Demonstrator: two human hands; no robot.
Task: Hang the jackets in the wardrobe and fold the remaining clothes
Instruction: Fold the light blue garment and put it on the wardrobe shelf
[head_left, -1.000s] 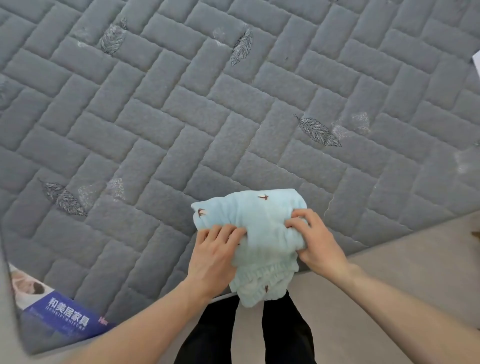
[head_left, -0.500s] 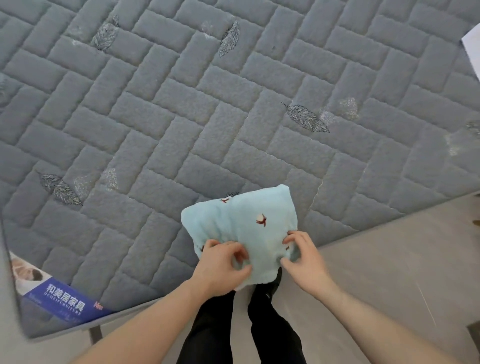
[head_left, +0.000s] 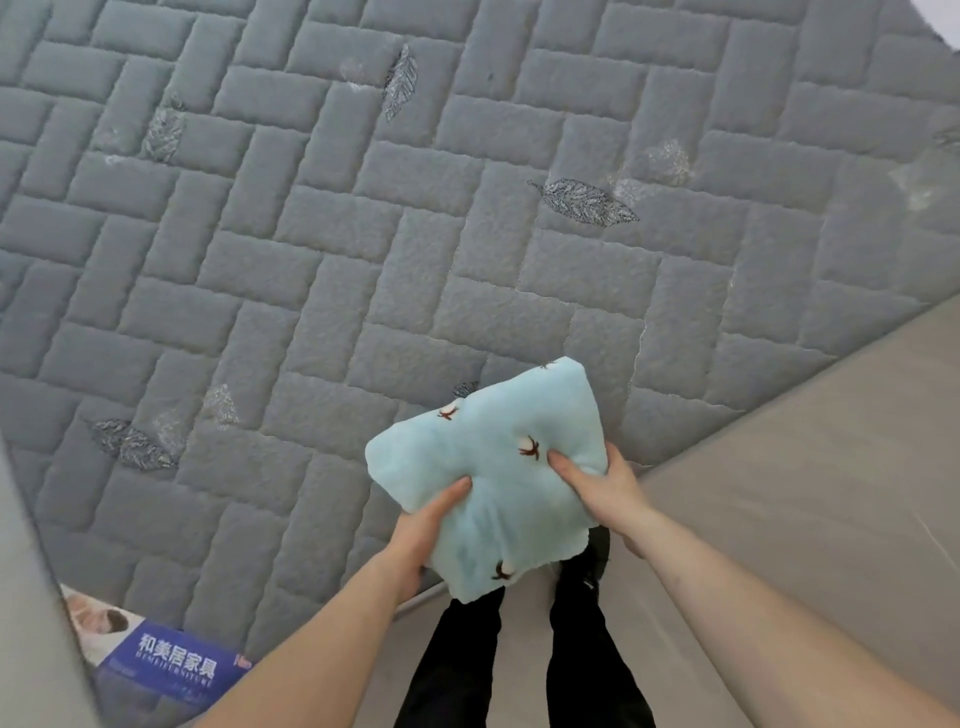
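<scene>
Nearest the camera, two legs in black trousers (head_left: 524, 660) are seen standing on a beige floor (head_left: 779, 467), just off the near edge of the mattress (head_left: 311, 291). Two bare forearms extend forward from the lower frame.

The folded light-blue garment (head_left: 488, 478) is held between both hands above the near edge of the mattress, partly overhanging the floor. Whether its far part rests on the mattress or is held clear of it cannot be determined. Small brown motifs are printed on the fabric.

The left hand (head_left: 421, 540) is clamped on the garment's left side, thumb on top and fingers hidden beneath. The right hand (head_left: 602, 488) is clamped on the right side in the same manner, thumb pressed into the upper surface.

At the near left corner of the mattress, a blue printed label (head_left: 171, 665) with white characters is attached.

Beyond the garment, the grey quilted surface is stitched in a brick-like pattern, with embroidered leaf motifs (head_left: 587, 202) scattered toward the far edge.
</scene>
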